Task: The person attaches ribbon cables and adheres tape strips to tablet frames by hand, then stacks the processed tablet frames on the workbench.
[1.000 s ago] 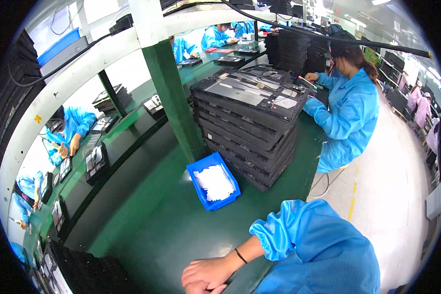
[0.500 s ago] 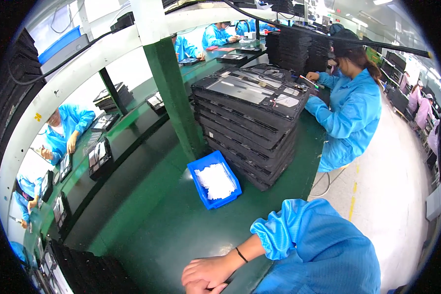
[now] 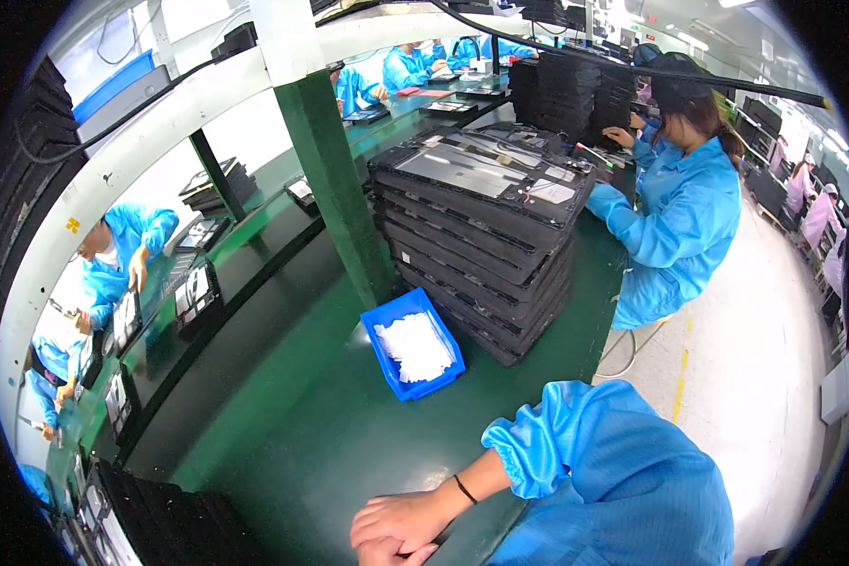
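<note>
At the bench's near edge, my right hand (image 3: 404, 518) lies across my left hand (image 3: 383, 553), its fingers stretched over it. A thin black band (image 3: 463, 490) circles my right wrist below a blue sleeve. Most of my left hand is hidden under the right one and cut off by the lower edge; its fingers cannot be made out. Both hands rest at the green bench (image 3: 321, 472), with no tool or part visible in them. Beyond them stands a blue bin (image 3: 448, 370) filled with small white pieces (image 3: 413, 349).
Right of the bin rises a tall stack of black trays (image 3: 481, 250) with flat device parts on top. A green post (image 3: 335, 179) stands behind the bin. More black trays (image 3: 174, 519) are at the lower left. A co-worker in blue (image 3: 679, 208) sits at the right.
My hands have stayed still. The co-worker at the right has shifted a hand and leaned slightly right. At the left, a person has bent lower and device parts along the line have shifted slightly.
</note>
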### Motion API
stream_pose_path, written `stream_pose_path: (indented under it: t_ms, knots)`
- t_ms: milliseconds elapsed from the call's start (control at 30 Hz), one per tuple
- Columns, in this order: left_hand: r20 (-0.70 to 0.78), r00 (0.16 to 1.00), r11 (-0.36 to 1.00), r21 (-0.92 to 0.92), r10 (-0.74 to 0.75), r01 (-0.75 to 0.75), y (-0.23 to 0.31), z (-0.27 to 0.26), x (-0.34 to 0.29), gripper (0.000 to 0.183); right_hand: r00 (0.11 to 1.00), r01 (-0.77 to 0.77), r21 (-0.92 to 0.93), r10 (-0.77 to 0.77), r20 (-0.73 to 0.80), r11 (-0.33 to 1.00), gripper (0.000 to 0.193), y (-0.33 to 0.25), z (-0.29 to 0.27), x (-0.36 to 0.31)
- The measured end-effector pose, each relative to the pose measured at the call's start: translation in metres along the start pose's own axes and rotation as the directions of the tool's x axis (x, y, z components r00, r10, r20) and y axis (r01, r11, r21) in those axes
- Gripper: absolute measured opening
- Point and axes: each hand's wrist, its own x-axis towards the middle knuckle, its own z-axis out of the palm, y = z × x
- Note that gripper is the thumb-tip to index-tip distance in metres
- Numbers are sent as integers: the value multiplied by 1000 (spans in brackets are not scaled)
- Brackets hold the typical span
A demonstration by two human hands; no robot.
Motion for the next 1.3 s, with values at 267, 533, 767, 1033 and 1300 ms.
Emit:
stream_pose_path:
  t_ms: [267, 533, 767, 1033, 1300]
  knots:
    - [-10, 1000, 1000, -10, 0, 0, -1, 1, 0, 40, 1000, 12, -7, -12, -6, 1000, 50, 0, 0, 0]
    - [-8, 1000, 1000, -8, 3, -3, -3, 2, -2, 40, 1000, 7, -11, -7, -16, 1000, 49, 2, 2, -1]
    - [-7, 1000, 1000, 18, 14, -14, 0, 1, -2, 40, 998, -8, -12, 8, 54, 1000, 48, 1, -1, -1]
    - [8, 1000, 1000, -9, -23, 23, -1, 1, -1, 41, 999, -7, -15, 8, 39, 1000, 49, 1, -1, 0]
    - [-12, 1000, 1000, -8, 2, -2, 0, 1, 0, 41, 999, -4, -23, 5, 42, 1000, 48, 0, -2, 0]
